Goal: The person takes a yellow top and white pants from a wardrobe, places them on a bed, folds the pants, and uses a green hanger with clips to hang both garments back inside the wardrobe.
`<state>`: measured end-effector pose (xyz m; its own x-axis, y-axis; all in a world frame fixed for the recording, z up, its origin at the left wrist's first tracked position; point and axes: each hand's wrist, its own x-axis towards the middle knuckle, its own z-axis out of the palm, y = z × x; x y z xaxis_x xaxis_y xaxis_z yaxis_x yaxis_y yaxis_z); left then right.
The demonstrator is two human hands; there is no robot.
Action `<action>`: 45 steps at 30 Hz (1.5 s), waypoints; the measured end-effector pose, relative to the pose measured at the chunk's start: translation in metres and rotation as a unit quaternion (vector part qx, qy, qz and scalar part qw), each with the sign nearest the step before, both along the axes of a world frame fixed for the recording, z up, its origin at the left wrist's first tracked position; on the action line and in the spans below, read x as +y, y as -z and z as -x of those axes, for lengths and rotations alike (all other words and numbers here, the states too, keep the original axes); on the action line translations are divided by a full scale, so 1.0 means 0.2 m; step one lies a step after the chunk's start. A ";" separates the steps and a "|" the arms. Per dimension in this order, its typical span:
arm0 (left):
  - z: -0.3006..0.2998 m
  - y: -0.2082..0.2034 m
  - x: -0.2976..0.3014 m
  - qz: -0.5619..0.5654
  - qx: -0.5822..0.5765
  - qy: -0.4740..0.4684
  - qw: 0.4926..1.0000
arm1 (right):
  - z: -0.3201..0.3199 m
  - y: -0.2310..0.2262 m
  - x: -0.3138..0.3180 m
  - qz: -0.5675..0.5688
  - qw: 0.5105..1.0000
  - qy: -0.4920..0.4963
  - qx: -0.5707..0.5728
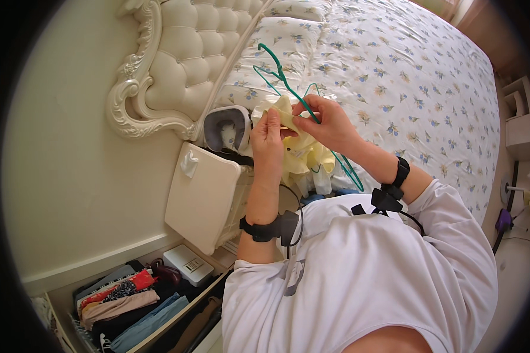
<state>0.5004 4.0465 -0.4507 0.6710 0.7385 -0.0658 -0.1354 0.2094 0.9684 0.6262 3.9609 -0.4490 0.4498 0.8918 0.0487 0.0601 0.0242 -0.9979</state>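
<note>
A pale yellow garment (303, 154) hangs in loose folds in front of me, above the near edge of the bed. My left hand (268, 136) is closed on its upper edge, thumb and fingers pinching the cloth. A green clothes hanger (281, 76) slants across my right hand (330, 122), passing between thumb and index finger. The hook points to the upper left, and the hanger's lower end comes out below my wrist. The right fingertips meet the yellow cloth beside my left fingers. A thinner green hanger (266, 72) shows behind, partly hidden by the cloth.
Floral sheets cover the bed (394, 88), with a tufted headboard (197, 47) at the left. Beside it sit a grey-and-white cushioned item (228, 126) and a cream bedside cabinet top (203, 188) with a tissue. Lower left, an open drawer (182, 317) holds folded clothes (121, 299) and a white telephone (188, 265).
</note>
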 end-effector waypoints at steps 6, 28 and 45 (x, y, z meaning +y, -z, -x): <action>-0.06 0.14 0.00 -0.109 0.018 -0.034 0.993 | -0.14 0.02 -0.04 -0.016 1.000 0.008 -0.023; -0.12 0.17 0.30 0.197 0.084 0.037 0.976 | -1.03 1.01 -0.68 0.246 0.865 0.206 -0.386; -0.21 -0.52 -0.42 0.080 0.037 0.571 0.816 | -0.54 0.69 -0.32 0.156 0.986 -0.055 0.013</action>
<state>0.5427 3.9633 -0.3466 0.9056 -0.3879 -0.1716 0.2941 0.2827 0.9130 0.7336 3.8979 -0.5861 0.3472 0.9051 -0.2454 0.0489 -0.2788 -0.9591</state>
